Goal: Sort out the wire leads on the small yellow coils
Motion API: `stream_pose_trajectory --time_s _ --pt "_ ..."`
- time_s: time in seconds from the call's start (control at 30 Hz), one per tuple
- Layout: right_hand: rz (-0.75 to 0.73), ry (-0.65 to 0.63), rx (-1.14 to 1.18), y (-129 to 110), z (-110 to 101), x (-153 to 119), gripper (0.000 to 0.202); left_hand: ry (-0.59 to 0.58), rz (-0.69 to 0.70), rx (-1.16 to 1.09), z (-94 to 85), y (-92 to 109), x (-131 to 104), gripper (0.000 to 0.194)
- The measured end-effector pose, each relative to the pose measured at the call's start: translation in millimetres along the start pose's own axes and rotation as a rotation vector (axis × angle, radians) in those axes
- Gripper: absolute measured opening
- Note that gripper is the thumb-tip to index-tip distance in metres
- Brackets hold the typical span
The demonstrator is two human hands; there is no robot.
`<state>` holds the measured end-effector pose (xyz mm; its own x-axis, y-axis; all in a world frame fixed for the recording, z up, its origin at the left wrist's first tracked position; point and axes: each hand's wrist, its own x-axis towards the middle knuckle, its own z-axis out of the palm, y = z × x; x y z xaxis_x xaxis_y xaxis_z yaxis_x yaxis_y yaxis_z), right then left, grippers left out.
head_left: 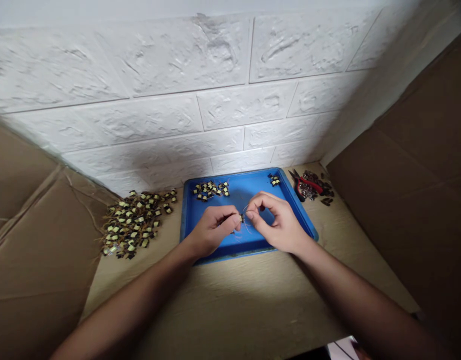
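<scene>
Above the blue tray (249, 243), my left hand (215, 227) pinches a small yellow-and-black coil (242, 218) between thumb and forefinger; most of the piece is hidden by the fingers. Fine wire leads fan out from its right side. My right hand (273, 220) is closed in a pinch at these thin wires (246, 210), just right of the coil. Beneath my left hand, another small piece partly shows on the tray floor. At the tray's back left lies a group of similar coils (211, 189), and a smaller cluster (274, 180) sits in its back right corner.
A large heap of similar coils (134, 220) lies on the table left of the tray. Red-handled pliers (307, 185) rest among small dark and shiny pieces (326, 192) on the right. Cardboard panels (403, 165) flank both sides, with a white brick-patterned wall (222, 115) behind.
</scene>
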<state>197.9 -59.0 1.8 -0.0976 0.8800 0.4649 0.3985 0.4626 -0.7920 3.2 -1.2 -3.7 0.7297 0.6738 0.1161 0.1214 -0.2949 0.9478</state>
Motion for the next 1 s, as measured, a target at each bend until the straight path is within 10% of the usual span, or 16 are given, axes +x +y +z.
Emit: stream_pose_trajectory --time_s 0.63,0.8,1.0 --pt "-0.217 -0.050 -0.223 -2 -6 -4 0.008 -0.054 -0.044 0.146 1.0 0 1 0.036" --pt "0.155 0.104 0.142 3 -2 -1 0.005 -0.035 -0.036 0.058 0.6 -1 0 0.035" --pt "0.448 -0.153 0.583 8 -4 4 0.009 -0.032 -0.037 -0.026 0.8 -1 0 0.035"
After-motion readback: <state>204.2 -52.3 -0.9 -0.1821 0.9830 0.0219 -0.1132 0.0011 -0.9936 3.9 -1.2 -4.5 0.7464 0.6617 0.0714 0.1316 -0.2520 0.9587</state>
